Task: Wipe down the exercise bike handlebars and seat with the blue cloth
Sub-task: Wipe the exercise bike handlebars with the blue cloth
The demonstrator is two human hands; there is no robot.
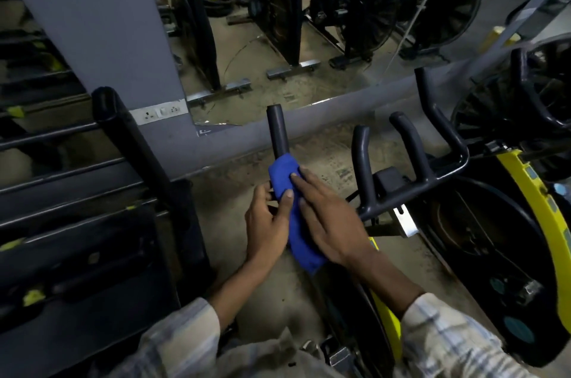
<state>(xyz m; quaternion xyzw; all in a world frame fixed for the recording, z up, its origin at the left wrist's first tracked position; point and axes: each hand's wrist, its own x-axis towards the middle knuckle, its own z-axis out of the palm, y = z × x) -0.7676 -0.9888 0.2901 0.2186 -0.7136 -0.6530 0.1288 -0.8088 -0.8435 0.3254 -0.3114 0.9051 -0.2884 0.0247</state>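
Note:
The blue cloth [285, 175] is wrapped around the left handlebar grip [277, 127] of the yellow and black exercise bike [525, 189], below its bare dark end. My left hand [268, 223] grips the cloth from the left, thumb on top. My right hand [327, 216] lies flat over the cloth, fingers pressing it against the bar. A tail of the cloth hangs out below my right palm. The other handlebar prongs [411, 145] stand bare to the right. The seat is not in view.
A black weight rack [129, 142] stands close on the left. A grey pillar [102, 22] and a wall mirror [278, 37] showing other bikes are ahead. Another bike's handlebar [531, 90] is at far right. The floor below is concrete.

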